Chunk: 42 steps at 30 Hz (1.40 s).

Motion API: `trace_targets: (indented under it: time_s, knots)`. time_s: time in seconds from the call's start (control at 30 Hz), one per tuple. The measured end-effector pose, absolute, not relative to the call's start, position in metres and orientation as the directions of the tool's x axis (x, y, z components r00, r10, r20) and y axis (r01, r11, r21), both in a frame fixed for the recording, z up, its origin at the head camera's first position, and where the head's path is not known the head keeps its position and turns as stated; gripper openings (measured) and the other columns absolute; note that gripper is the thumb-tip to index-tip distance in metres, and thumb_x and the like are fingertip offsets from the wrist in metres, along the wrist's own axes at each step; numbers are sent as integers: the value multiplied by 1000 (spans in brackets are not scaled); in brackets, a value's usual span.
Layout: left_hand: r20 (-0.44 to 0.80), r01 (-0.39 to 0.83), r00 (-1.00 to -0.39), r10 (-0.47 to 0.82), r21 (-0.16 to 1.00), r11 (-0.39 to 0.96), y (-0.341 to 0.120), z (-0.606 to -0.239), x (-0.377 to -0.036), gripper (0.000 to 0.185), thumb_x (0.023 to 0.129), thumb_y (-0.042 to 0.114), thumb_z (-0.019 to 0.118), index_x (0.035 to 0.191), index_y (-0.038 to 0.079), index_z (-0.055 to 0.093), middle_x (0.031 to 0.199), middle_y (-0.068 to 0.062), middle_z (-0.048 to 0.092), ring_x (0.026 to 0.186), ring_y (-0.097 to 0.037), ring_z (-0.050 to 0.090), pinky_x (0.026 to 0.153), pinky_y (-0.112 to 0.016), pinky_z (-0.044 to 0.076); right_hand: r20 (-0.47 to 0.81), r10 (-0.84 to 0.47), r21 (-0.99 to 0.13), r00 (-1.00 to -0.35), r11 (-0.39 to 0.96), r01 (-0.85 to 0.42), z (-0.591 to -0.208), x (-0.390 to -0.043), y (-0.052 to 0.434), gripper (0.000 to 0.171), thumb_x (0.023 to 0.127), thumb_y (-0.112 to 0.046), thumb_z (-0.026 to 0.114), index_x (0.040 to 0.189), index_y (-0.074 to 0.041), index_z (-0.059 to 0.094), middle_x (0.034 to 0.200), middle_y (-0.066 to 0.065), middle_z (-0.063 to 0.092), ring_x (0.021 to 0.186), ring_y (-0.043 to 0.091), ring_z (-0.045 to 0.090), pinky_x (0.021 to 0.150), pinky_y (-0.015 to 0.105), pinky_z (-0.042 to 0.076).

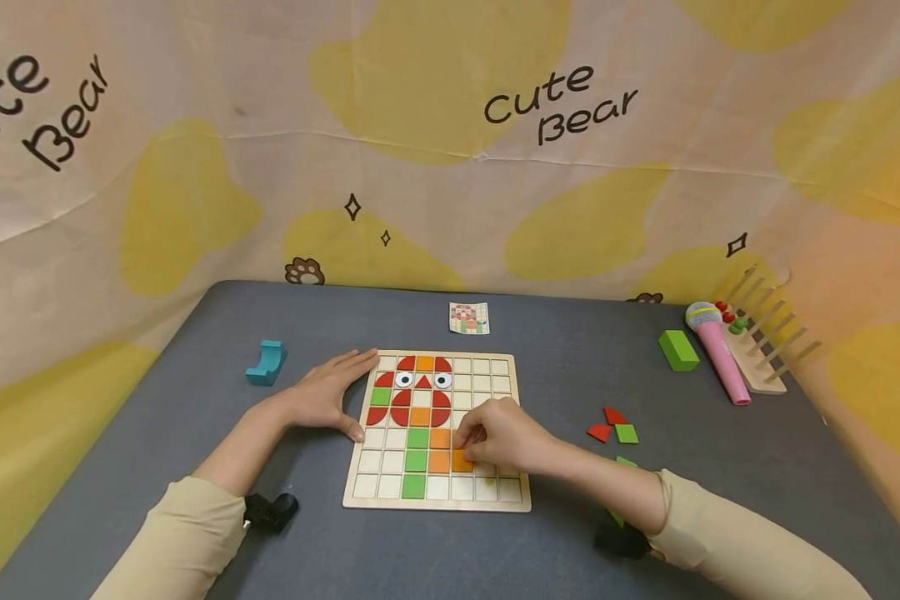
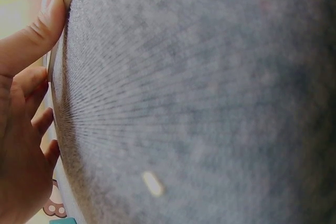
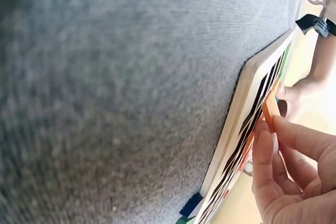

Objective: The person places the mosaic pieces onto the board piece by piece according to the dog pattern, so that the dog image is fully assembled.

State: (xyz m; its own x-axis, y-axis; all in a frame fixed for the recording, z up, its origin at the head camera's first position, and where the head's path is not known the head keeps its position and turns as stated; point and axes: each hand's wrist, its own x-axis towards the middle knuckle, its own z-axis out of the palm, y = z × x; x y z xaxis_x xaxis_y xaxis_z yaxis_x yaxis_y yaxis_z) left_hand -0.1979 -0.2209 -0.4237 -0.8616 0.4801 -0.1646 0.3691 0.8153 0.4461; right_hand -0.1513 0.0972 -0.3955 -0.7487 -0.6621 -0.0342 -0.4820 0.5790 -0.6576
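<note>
Our right hand pinches an orange tile at the puzzle board, tilted just over its cell beside the orange column; our left hand lies flat against the board's left edge.

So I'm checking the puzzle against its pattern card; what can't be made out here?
- Pattern card, head view: too small to read.
- Board cells beneath the right hand: hidden by it.
- Green piece: partly behind the right forearm.
- Left wrist view: mostly blurred grey tabletop.

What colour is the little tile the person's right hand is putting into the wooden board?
Orange: the tile pinched by the right hand shows best in the head view.
</note>
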Motion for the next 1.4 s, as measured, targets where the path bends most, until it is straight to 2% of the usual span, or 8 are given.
trace_targets:
  time_s: [0.9,1.17,1.4]
  knots:
    - [-176,362,-860,478,449,817,-219,-423,-198,123,60,54,88,157,9,26,166,-12,21,151,-45,18,111,-74,21,-33,-647,-642,-762,598,-480,-395,-152,98,12,75,0,80,78,-11,75,70,-4,71,63,-3,55,62,14,47]
    - [-187,352,-860,475,457,817,-219,-421,-198,124,60,55,88,157,10,25,166,-12,21,152,-45,16,111,-75,20,-35,-548,-631,-836,661,-406,-375,-167,127,9,80,-4,76,84,-12,76,75,-4,72,67,4,58,62,18,48]
    - [-189,346,-862,470,459,818,-219,-421,-197,124,60,54,88,157,10,26,166,-12,21,152,-44,17,111,-75,20,-59,-460,-625,-886,709,-327,-365,-184,171,13,82,-7,77,95,-8,76,83,0,74,73,9,65,67,25,53]
